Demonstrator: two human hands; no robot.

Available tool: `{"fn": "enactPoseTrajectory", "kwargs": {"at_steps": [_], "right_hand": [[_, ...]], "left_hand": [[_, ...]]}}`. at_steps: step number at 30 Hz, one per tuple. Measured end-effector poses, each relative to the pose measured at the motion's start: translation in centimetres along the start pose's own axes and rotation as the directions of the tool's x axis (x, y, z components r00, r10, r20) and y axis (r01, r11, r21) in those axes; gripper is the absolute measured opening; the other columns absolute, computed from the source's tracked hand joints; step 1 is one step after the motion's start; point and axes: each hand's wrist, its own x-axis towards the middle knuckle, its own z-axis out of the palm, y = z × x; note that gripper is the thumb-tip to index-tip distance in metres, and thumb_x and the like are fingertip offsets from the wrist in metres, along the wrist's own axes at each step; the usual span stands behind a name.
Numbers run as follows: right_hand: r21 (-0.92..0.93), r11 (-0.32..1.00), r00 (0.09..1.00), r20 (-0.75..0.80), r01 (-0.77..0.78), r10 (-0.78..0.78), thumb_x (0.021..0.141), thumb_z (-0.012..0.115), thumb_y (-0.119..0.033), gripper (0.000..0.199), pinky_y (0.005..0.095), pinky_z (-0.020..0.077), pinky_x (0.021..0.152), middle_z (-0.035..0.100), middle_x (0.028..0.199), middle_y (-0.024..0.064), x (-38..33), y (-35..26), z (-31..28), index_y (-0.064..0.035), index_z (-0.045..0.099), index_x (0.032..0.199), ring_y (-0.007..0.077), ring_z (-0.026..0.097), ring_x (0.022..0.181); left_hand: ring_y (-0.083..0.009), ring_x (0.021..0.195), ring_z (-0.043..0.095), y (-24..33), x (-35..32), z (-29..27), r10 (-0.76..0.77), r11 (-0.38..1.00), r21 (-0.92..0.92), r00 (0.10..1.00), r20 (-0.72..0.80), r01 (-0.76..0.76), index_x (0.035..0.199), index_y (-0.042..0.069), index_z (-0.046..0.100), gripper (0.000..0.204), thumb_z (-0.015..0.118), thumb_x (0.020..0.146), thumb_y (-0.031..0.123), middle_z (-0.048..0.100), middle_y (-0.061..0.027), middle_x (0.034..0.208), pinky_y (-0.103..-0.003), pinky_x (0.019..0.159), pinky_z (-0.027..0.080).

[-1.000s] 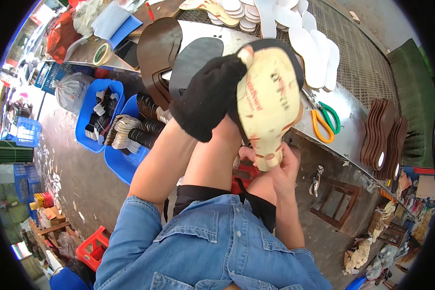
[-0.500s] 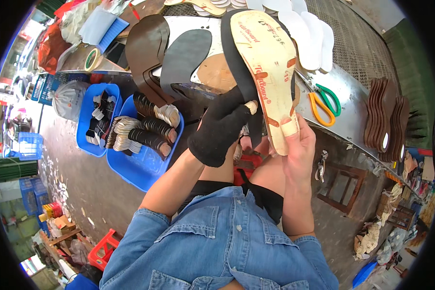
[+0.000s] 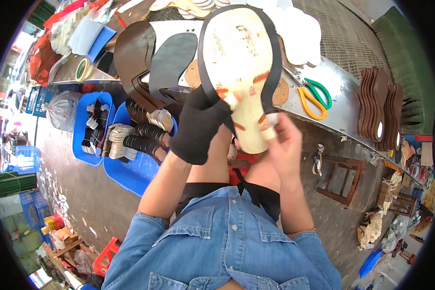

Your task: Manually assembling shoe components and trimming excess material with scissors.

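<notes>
Up in front of me is a cream insole board (image 3: 241, 53) with printing and orange marks, its narrow end toward me. A wider black lining piece (image 3: 274, 48) lies behind it and shows as a dark border round the broad end. My left hand (image 3: 198, 126), in a black glove with the thumb tip bare, is closed on the left edge, thumb on the board's face. My right hand (image 3: 286, 140), ungloved with pale wraps on its fingertips, pinches the right edge near the narrow end. The fingers behind the board are hidden.
On the bench lie brown sole-shaped pieces (image 3: 133, 48), a grey one (image 3: 174, 60), white insoles (image 3: 299, 38), scissors (image 3: 311, 104) with green and orange handles, and stacked brown pieces (image 3: 372, 104). Blue tubs (image 3: 125, 174) with bundled straps stand lower left, and a wooden frame (image 3: 342, 179) lies lower right.
The insole board and lining have shifted left and turned more upright and face-on. My left hand has moved left and lower along the edge, and my right hand has shifted slightly left.
</notes>
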Motion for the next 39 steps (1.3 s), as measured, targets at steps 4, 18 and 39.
{"fn": "enactPoseTrajectory", "kwargs": {"at_steps": [4,18,39], "right_hand": [[0.607,0.793,0.98,0.127,0.047,-0.155,0.087,0.065,-0.017,0.042,0.0294,0.049,0.084,0.062,0.113,0.0118,2.7,-2.0,-1.5,0.0038,0.052,0.12,0.0159,0.061,0.1],[0.61,0.792,0.988,0.112,0.015,-0.105,0.082,0.066,-0.003,0.037,0.0323,0.0498,0.089,0.064,0.114,0.0107,3.8,-1.4,-2.2,0.0006,0.058,0.118,0.0188,0.063,0.101],[0.687,0.725,0.998,-0.01,0.047,-0.055,0.085,0.063,-0.003,0.03,0.0316,0.0523,0.085,0.065,0.109,0.012,2.9,-1.3,0.8,0.0025,0.059,0.114,0.0174,0.065,0.096]], "left_hand": [[-0.009,0.084,0.063,-0.4,-0.5,-1.3,-0.178,0.98,0.131,0.96,0.216,0.152,0.112,-0.002,0.062,0.03,0.068,0.085,0.009,0.068,-0.005,0.096,-0.025,0.072,0.051],[-0.0125,0.061,0.056,1.5,0.6,-0.6,0.186,0.777,0.548,0.944,0.273,-0.311,0.081,0.002,0.058,0.024,0.074,0.077,0.019,0.058,-0.0069,0.068,-0.029,0.056,0.045],[-0.0108,0.064,0.054,0.8,-1.4,-0.7,0.024,0.715,0.666,0.96,0.278,-0.211,0.095,0.0,0.054,0.023,0.069,0.081,0.011,0.056,-0.0079,0.07,-0.028,0.058,0.044]]}}
